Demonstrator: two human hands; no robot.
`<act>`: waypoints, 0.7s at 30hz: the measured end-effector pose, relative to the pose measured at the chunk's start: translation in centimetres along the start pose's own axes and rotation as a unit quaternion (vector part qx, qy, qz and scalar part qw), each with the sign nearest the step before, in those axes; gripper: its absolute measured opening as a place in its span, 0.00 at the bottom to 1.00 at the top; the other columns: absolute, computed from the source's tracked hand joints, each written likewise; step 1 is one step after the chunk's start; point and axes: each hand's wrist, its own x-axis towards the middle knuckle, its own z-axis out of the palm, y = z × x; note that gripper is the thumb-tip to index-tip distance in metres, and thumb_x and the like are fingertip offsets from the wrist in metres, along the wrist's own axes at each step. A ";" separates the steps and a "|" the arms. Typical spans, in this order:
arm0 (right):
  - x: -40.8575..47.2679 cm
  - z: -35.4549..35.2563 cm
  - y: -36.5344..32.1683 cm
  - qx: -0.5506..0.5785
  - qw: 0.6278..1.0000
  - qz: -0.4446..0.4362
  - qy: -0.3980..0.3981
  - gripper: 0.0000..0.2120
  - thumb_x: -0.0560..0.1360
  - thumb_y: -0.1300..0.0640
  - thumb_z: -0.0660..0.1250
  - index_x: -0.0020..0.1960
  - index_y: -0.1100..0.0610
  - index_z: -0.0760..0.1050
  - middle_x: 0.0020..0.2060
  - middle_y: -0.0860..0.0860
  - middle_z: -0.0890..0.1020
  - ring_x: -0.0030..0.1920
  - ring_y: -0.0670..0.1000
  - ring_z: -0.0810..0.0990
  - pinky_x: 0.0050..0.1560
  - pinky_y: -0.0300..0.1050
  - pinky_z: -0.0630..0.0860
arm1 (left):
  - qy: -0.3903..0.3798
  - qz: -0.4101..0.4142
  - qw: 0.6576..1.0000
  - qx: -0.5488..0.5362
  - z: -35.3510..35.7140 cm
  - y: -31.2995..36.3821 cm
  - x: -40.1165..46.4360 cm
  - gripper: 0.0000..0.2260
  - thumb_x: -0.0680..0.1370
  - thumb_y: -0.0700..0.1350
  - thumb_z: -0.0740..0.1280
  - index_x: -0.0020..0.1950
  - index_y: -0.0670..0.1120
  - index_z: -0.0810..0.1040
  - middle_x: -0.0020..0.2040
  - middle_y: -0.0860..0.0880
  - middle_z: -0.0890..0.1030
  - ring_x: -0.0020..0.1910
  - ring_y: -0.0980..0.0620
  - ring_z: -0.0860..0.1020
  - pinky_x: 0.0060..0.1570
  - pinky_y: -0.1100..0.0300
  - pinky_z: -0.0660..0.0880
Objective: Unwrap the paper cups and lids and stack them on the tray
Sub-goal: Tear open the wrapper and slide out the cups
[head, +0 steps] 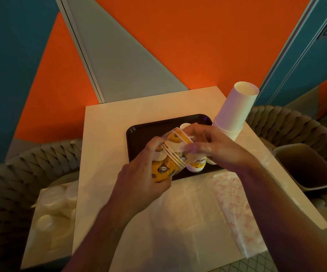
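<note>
Over the tray on the table, the nested cups lie between both hands' fingers, an upturned cup stack behind and right of them, plastic wrap before them.

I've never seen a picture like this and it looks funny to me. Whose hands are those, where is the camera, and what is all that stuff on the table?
There is no machine here, just a person. The camera sits on the person's head and looks down, so you see their two arms reaching out from the bottom of the picture.

The left hand holds a stack of yellow paper cups lying on its side. The right hand pinches the top end of that stack, where thin clear wrap seems to cling; it looks as if a cup or the wrap is being pulled off.

Below the hands is a black tray on a pale table. A tall stack of white cups stands upside down beside the tray. Clear plastic wrapping lies on the near part of the table. A bag of white lids rests to the left.
</note>
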 end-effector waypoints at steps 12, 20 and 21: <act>-0.5 -1.0 0.1 0.025 1.000 -0.016 0.001 0.27 0.69 0.56 0.72 0.67 0.57 0.72 0.59 0.54 0.83 0.61 0.57 0.82 0.58 0.54 0.79 | -0.007 -0.005 1.000 0.000 -0.1 -0.2 0.4 0.42 0.72 0.52 0.78 0.68 0.74 0.49 0.69 0.63 0.69 0.51 0.70 0.74 0.50 0.59 0.82; -1.0 -2.4 0.2 0.055 0.995 -0.077 -0.011 0.24 0.74 0.68 0.63 0.70 0.58 0.72 0.63 0.58 0.80 0.64 0.61 0.79 0.58 0.57 0.79 | -0.001 -0.003 1.000 -0.014 -0.3 0.0 0.7 0.42 0.72 0.51 0.78 0.66 0.75 0.50 0.61 0.70 0.64 0.49 0.72 0.74 0.49 0.60 0.82; -1.0 -2.5 0.3 0.072 0.994 -0.083 -0.005 0.25 0.73 0.68 0.62 0.69 0.58 0.72 0.63 0.60 0.79 0.64 0.63 0.78 0.58 0.59 0.78 | 0.002 -0.003 1.000 -0.017 -0.3 -0.1 0.8 0.41 0.72 0.51 0.78 0.66 0.74 0.50 0.61 0.70 0.64 0.50 0.71 0.74 0.48 0.61 0.82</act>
